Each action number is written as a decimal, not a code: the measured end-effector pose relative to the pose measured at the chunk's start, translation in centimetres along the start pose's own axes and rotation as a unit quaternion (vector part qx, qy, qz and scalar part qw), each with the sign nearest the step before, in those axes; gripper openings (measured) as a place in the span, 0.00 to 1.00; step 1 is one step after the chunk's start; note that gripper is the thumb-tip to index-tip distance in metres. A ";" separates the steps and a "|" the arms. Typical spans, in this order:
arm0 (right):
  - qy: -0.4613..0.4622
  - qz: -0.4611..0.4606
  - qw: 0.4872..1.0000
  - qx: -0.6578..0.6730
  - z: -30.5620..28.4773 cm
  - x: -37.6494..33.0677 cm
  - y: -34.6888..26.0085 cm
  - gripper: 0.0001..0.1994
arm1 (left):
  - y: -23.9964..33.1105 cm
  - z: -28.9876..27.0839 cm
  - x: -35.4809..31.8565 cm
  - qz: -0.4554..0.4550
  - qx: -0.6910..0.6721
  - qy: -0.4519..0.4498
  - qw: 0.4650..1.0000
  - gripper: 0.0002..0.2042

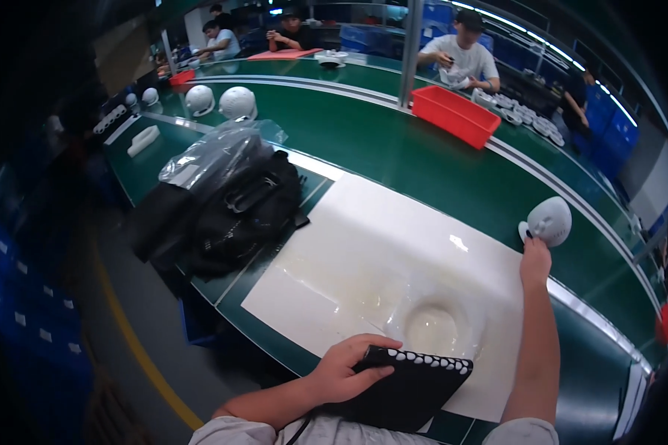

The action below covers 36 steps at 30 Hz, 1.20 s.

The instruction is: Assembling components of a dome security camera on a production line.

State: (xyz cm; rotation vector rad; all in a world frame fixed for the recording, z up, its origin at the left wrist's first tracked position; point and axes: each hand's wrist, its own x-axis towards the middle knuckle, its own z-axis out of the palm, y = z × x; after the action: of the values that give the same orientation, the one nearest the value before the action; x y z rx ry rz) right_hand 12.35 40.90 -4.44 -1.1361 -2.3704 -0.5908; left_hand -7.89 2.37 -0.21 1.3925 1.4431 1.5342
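From where I stand, much of the black box (416, 393) is plain to see, but its underside is hidden and its near end sits close against the person's clothing. The left grip (349, 368) pinches its left corner, thumb across the face, the other fingers partly out of sight behind; white rounded shapes run along its far edge, right of the thumb.

Over on the right, the right grip (536, 261) pinches the lower near edge of a white shell (552, 219), fingertips hard to make out. The shell lies just beyond that hand, over the green belt (453, 182); I can't tell whether it touches. A glossy round form (433, 326) on the white sheet (393, 222) is unclear, partly covered by the box.
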 end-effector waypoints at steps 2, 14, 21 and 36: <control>-0.061 0.036 0.997 0.012 0.5 0.2 -0.2 0.08 | 0.2 -0.2 -0.1 -0.018 -0.011 -0.011 1.000 0.11; -0.081 0.016 0.683 0.725 -20.8 -3.8 -13.7 0.13 | -2.5 -0.7 -1.3 -0.068 -0.062 0.005 0.996 0.11; -0.335 -0.120 0.442 0.824 -33.0 -5.5 -14.7 0.28 | -1.7 0.4 -0.9 -0.117 -0.158 0.022 0.980 0.11; -0.128 -0.032 0.311 0.941 -33.9 -5.1 -16.3 0.17 | -1.8 0.8 -0.8 -0.104 -0.154 0.054 0.981 0.08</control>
State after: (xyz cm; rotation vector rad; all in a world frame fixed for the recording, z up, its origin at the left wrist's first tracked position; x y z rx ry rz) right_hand 9.13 9.87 17.23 0.2117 -1.3273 2.0468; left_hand -7.29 2.26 -2.30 0.9596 1.2992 1.6345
